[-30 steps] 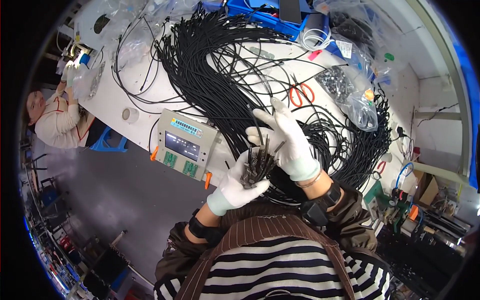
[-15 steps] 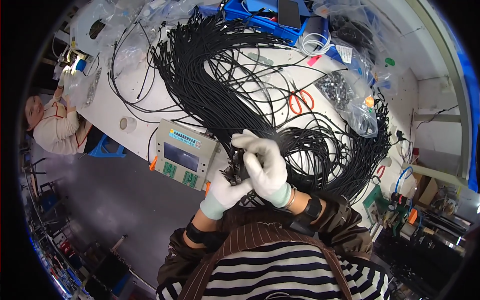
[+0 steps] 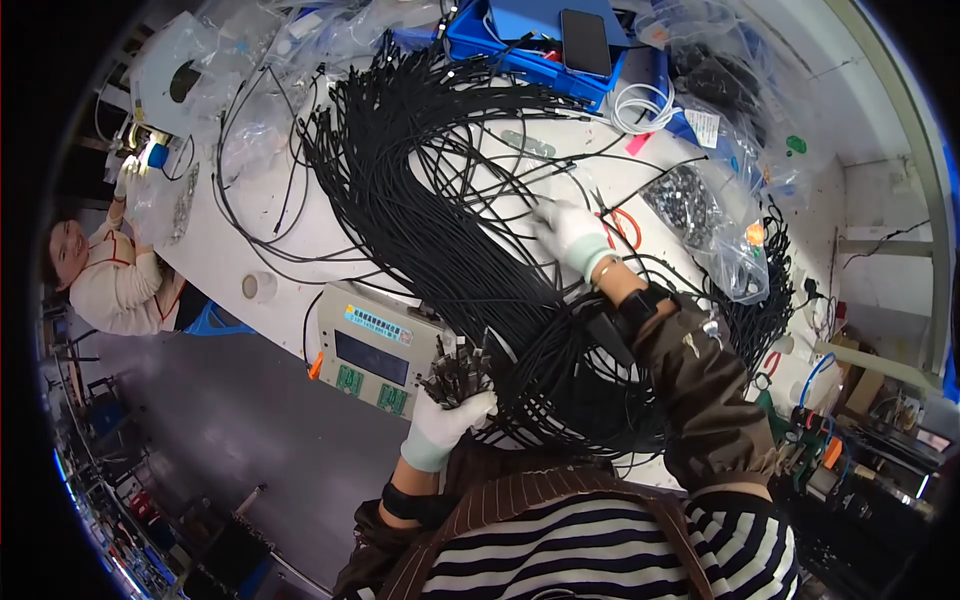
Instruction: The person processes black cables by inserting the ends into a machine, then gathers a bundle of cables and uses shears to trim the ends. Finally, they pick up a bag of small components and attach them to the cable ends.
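Observation:
My left hand, in a white glove with a pale green cuff, is closed round a bunch of black cable ends that stick up above its fingers. My right hand, gloved the same way, reaches out over loose black cables on the white table. Its fingers are smeared, so I cannot make out whether they grip a cable. Beside it lie scissors with red-orange handles. A thick bundle of black cables runs from the far side of the table toward me.
Left of my left hand stands a grey tester box with a screen and green sockets. A white cup stands farther left. A blue bin with a phone and plastic bags of small parts lie beyond. A co-worker sits at far left.
My right hand has left the cable ends beside my left hand and moved away and to the right, over the loose cables. The left hand still grips its bunch, slightly lower.

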`<state>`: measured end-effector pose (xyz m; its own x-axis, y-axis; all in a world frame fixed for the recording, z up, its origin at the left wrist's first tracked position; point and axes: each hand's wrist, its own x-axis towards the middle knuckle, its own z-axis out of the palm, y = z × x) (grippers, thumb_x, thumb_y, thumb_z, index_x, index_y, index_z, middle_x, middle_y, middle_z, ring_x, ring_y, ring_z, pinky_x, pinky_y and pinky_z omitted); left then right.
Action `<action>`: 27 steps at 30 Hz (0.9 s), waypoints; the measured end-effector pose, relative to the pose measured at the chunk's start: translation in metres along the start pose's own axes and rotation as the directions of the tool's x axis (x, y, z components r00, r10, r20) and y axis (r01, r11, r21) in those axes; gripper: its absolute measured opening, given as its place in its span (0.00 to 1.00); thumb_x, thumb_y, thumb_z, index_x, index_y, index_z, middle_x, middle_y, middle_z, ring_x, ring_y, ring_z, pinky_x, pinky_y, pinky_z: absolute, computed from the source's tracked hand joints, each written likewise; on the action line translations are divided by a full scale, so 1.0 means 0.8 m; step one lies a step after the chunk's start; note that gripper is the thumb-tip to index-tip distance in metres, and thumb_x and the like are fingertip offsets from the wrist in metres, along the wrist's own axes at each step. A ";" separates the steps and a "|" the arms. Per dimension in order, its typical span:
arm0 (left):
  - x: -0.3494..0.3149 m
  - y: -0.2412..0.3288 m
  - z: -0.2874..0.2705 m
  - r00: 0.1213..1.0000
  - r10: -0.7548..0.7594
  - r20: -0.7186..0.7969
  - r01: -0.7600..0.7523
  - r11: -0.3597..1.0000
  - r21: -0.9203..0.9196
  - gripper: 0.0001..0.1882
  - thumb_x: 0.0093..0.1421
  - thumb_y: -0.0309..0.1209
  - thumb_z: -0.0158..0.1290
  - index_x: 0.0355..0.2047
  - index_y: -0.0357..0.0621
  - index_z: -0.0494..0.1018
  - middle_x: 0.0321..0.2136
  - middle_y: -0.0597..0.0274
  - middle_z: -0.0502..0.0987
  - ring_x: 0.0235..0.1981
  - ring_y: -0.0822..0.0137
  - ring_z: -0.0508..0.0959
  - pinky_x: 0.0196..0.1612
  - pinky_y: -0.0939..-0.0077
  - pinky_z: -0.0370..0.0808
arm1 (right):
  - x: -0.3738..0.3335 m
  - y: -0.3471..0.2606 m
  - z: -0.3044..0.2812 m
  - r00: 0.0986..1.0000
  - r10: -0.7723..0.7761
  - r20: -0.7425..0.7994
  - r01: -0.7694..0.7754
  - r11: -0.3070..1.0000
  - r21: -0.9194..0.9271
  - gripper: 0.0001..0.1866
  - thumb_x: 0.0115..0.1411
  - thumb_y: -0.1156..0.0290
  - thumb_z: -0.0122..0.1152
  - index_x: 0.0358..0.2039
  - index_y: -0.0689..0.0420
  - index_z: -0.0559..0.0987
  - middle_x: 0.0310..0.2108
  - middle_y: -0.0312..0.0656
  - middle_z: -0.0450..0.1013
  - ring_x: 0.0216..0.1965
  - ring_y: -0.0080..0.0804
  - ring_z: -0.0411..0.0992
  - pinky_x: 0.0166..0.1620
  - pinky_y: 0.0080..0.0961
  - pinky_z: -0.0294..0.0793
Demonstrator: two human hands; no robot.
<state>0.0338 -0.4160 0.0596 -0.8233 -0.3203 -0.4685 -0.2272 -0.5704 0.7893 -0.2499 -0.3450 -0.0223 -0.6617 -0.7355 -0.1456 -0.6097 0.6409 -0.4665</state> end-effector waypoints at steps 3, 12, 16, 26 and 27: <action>0.000 -0.001 -0.008 0.999 -0.036 -0.012 0.035 0.999 -0.028 0.06 0.48 0.18 0.54 0.28 0.36 0.70 0.17 0.62 0.73 0.14 0.76 0.69 0.18 0.85 0.64 | 0.025 0.009 -0.010 0.989 -0.004 -0.148 0.037 0.974 0.222 0.16 0.54 0.58 0.54 0.37 0.57 0.77 0.31 0.50 0.74 0.33 0.48 0.73 0.38 0.36 0.72; 0.010 -0.008 -0.014 0.999 -0.022 -0.029 0.021 0.999 -0.027 0.06 0.49 0.19 0.54 0.28 0.35 0.70 0.17 0.60 0.73 0.14 0.75 0.70 0.17 0.85 0.65 | 0.081 0.085 -0.179 0.777 -0.021 -0.629 0.216 0.948 0.235 0.23 0.56 0.65 0.60 0.51 0.56 0.69 0.26 0.41 0.75 0.24 0.24 0.73 0.27 0.19 0.73; 0.007 -0.004 -0.013 0.997 -0.044 -0.061 0.042 0.998 -0.036 0.06 0.49 0.20 0.54 0.29 0.35 0.70 0.17 0.60 0.73 0.14 0.75 0.70 0.17 0.85 0.66 | 0.057 0.049 -0.115 0.979 -0.014 -0.204 -0.027 0.980 -0.199 0.31 0.55 0.60 0.57 0.59 0.50 0.61 0.33 0.48 0.75 0.28 0.43 0.75 0.31 0.32 0.75; 0.003 -0.003 -0.001 0.996 -0.045 -0.082 0.043 0.999 -0.028 0.07 0.49 0.22 0.56 0.29 0.36 0.70 0.18 0.60 0.74 0.14 0.75 0.70 0.17 0.84 0.66 | 0.021 0.024 -0.036 0.979 -0.200 -0.047 0.182 0.950 -0.256 0.12 0.55 0.62 0.54 0.32 0.55 0.77 0.27 0.48 0.74 0.32 0.42 0.74 0.38 0.35 0.72; 0.001 -0.005 -0.006 0.997 -0.030 -0.072 0.028 0.999 -0.020 0.07 0.50 0.22 0.56 0.29 0.36 0.70 0.18 0.60 0.74 0.15 0.74 0.71 0.18 0.83 0.67 | 0.013 0.011 -0.051 0.978 -0.207 -0.043 0.189 0.948 -0.257 0.12 0.55 0.62 0.54 0.32 0.55 0.77 0.27 0.48 0.74 0.32 0.42 0.74 0.38 0.35 0.72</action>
<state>0.0364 -0.4175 0.0546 -0.7768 -0.3567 -0.5191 -0.2400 -0.5943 0.7676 -0.2800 -0.3377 0.0075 -0.5396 -0.8419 -0.0087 -0.8150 0.5249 -0.2454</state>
